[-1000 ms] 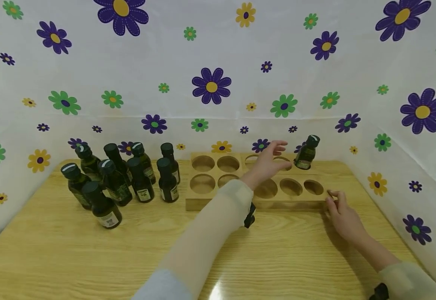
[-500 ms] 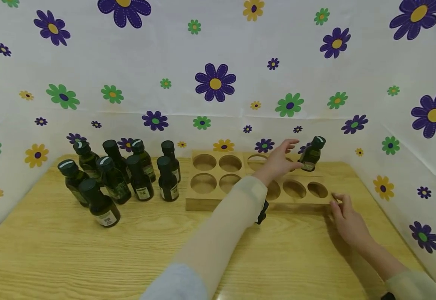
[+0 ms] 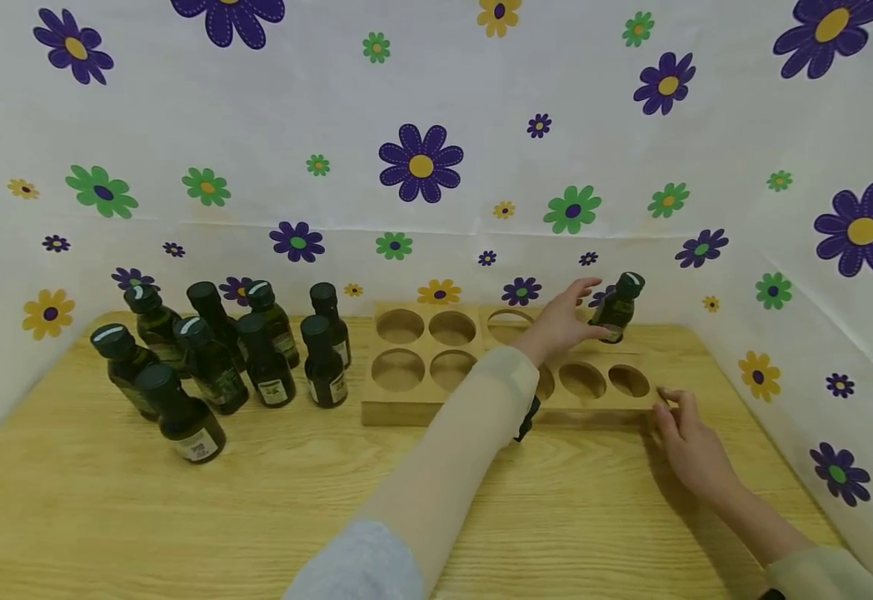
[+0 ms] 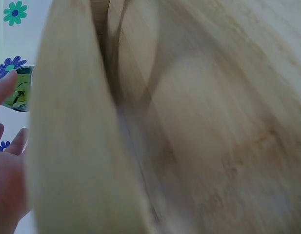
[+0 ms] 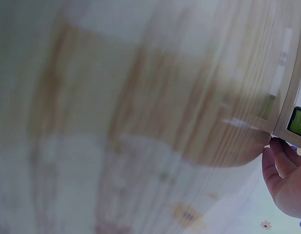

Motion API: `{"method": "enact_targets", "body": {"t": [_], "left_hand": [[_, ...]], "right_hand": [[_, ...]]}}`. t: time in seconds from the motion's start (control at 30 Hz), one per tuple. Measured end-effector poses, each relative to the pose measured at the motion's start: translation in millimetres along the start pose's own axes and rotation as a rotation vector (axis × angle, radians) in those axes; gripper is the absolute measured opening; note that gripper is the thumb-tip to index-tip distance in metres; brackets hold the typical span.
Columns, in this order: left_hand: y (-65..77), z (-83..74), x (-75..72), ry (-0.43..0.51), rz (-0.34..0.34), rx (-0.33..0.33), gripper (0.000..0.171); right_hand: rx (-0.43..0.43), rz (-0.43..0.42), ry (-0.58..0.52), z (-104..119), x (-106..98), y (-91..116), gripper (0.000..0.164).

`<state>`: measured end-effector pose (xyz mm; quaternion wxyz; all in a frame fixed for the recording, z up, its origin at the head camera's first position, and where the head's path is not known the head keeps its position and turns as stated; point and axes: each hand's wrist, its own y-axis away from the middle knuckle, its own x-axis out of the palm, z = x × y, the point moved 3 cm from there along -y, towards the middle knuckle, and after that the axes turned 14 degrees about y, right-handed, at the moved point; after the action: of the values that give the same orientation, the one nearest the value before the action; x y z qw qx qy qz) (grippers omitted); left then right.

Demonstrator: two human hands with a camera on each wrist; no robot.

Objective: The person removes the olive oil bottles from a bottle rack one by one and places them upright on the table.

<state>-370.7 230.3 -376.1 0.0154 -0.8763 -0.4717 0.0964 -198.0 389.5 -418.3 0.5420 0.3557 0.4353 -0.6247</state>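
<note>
A small dark green bottle (image 3: 616, 310) with a dark cap stands at the back right hole of the wooden bottle rack (image 3: 425, 348), leaning slightly right in the head view. Beside it is my left hand (image 3: 559, 325), fingers spread, with the thumb tip overlapping the bottle's lower side. In the left wrist view the left hand (image 4: 6, 180) shows at the edge, near the bottle's green label (image 4: 22, 89). My right hand (image 3: 695, 446) pinches the rack's front right corner between thumb and finger. The right wrist view shows those fingers (image 5: 285, 161) at the corner.
Several dark bottles (image 3: 215, 367) stand grouped on the wooden table (image 3: 256, 517), left of the rack. The rack has two rows of round holes. A flower-printed white cloth (image 3: 331, 100) hangs behind and along the sides.
My left hand has moved right, from a gap beside the bottle to right at its side. The right hand stays at the rack's corner. The head view has shifted slightly.
</note>
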Motion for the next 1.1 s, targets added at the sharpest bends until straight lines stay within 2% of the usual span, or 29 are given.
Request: {"method": "enact_targets", "body": {"t": [0.2,0.47,0.67,0.9,1.1], "left_hand": [[-4.5,1.7,3.9,-0.025,0.015,-0.009,0.078],[-9.8,6.6,10.5,0.052,0.011,-0.012,0.073],[-14.9,9.0,15.5,0.004,0.004,0.013,0.067],[-15.1,11.1,19.0,-0.045,-0.033,-0.012,0.062],[-17.8,9.2,21.4,-0.118,-0.038,0.026,0.054]], "right_hand": [[0.009,-0.002,0.006,1,-1,-2,0.041],[0.003,-0.015,-0.001,2,1,-3,0.038],[0.009,-0.02,0.003,-2,1,-1,0.038],[0.004,-0.027,0.012,-1,1,-1,0.038],[0.016,-0.014,0.009,-4,2,0,0.039]]}}
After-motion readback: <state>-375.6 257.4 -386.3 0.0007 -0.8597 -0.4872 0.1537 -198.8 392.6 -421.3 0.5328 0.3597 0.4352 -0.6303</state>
